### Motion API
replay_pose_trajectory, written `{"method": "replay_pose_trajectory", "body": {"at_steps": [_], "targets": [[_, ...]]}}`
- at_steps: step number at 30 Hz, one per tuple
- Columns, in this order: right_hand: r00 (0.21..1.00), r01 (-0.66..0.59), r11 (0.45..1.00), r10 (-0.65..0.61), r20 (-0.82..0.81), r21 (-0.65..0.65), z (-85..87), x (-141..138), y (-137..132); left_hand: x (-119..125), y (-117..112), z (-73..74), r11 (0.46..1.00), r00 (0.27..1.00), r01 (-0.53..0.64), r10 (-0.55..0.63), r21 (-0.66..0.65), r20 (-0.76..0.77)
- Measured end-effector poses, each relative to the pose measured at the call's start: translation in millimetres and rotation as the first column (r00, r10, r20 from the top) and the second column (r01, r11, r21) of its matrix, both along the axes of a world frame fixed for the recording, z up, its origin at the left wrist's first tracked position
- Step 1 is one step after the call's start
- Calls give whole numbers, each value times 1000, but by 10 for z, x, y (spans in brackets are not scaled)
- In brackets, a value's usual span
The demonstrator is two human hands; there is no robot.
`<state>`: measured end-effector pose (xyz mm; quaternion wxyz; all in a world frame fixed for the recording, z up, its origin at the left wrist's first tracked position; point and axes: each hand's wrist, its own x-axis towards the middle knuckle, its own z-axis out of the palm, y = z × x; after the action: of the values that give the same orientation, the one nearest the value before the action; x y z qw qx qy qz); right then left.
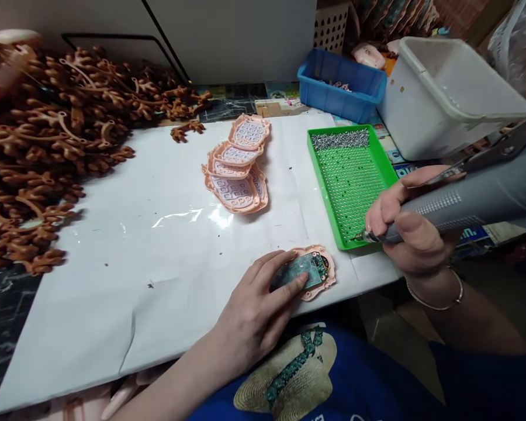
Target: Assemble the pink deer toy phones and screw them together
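Note:
My left hand [256,307] lies on a peach plastic shell [322,272] near the table's front edge, its fingers pressing down the green circuit board [307,269] seated in it. My right hand [405,228] is wrapped round a grey electric screwdriver [464,202]. The screwdriver's tip sits at the front right corner of the green screw tray [353,175]. Several small screws are heaped along the tray's far end [339,139].
A stack of peach shells [239,166] lies mid-table on the white sheet [158,245]. A big heap of brown plastic parts [48,140] fills the left side. A blue bin [339,82] and a white tub [447,93] stand at the back right.

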<state>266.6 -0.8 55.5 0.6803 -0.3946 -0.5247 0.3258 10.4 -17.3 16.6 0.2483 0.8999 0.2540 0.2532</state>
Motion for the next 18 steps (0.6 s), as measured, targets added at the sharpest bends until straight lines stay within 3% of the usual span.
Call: {"method": "replay_pose_trajectory", "body": {"at_steps": [12, 18], "targets": [[1000, 19, 999, -19, 6, 45, -33, -11, -7, 6, 1, -55, 1000, 999, -10, 10, 2, 37], [994, 103, 993, -101, 36, -58, 202, -49, -7, 24, 6, 7, 998, 996, -17, 23, -64, 81]]}}
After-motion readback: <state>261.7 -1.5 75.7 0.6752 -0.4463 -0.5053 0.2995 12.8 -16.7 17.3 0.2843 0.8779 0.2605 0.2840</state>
